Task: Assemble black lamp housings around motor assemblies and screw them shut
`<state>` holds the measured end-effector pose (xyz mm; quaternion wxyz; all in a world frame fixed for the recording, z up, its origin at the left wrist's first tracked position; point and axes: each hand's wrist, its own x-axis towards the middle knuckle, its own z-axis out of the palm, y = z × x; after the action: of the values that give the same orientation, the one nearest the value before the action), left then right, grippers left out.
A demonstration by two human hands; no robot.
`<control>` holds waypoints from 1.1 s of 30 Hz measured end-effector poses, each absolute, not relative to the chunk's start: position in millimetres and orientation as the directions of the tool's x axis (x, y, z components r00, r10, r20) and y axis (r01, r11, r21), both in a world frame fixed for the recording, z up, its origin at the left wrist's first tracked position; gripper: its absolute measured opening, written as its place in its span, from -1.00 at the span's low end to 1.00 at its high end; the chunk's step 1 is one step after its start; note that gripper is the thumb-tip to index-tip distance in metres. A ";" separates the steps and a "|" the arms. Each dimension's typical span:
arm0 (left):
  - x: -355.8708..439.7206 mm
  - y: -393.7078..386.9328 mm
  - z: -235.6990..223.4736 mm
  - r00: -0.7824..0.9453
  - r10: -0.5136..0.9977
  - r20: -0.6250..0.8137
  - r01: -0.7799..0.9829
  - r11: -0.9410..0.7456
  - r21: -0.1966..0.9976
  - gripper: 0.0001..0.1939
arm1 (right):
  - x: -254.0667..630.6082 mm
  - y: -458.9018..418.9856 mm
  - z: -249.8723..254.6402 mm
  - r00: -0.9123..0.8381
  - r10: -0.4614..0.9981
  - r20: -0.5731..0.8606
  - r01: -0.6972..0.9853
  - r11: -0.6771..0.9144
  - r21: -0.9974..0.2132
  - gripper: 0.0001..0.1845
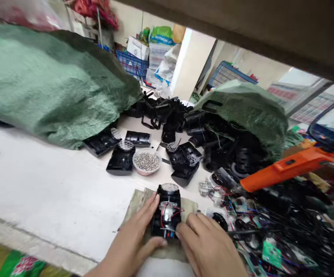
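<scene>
I log one black plastic housing (158,225) at the front of the work surface, open side up, with a small metal motor (167,212) and red wires inside, resting on a burlap pad (135,206), apparently to keep it from sliding. The left hand (132,227) and right hand (205,246) press against it from opposite sides, holding it steady. A bowl of small metal parts (146,161) sits within reach beside a black casing (121,159), while a tangled heap of wires and circuit boards (273,234) lies to the right.
</scene>
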<state>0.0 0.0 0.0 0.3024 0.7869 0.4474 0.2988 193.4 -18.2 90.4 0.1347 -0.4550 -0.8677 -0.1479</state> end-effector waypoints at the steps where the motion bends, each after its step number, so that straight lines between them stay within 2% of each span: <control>1: 0.7 0.8 1.9 0.422 0.888 0.184 0.525 -0.405 0.748 -0.10 | 191.9 -18.0 88.5 -0.541 0.755 0.370 0.835 0.534 0.132 -0.70; 6: 2.3 2.4 9.4 0.411 0.898 0.157 0.520 -0.372 0.769 -0.14 | 183.9 -15.3 85.1 -0.552 0.760 0.343 0.829 0.543 0.132 -0.79; 13: 2.1 2.0 8.5 0.416 0.895 0.158 0.510 -0.374 0.774 -0.17 | 177.7 -10.5 96.9 -0.598 0.761 0.252 0.801 0.569 0.185 -0.67; 20: 3.0 4.0 9.6 0.433 0.892 0.127 0.498 -0.355 0.791 -0.18 | 176.7 -1.3 86.3 -0.634 0.752 0.179 0.770 0.593 0.235 -0.79; 23: 3.2 4.2 12.5 0.428 0.898 0.103 0.484 -0.324 0.813 -0.18 | 177.4 1.4 85.3 -0.627 0.761 0.167 0.774 0.584 0.244 -0.76; 28: 3.7 5.6 14.8 0.398 0.906 0.144 0.466 -0.335 0.819 -0.17 | 176.6 -1.7 89.9 -0.617 0.766 0.182 0.784 0.576 0.233 -0.71; 33: 3.7 4.1 12.5 0.367 0.902 0.227 0.461 -0.389 0.798 -0.15 | 173.0 -4.8 72.9 -0.637 0.753 0.164 0.769 0.607 0.197 -0.82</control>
<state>3.7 4.1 12.5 0.3243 0.7606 0.4479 0.3402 173.0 -4.8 72.9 0.0323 -0.4249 -0.8959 -0.1254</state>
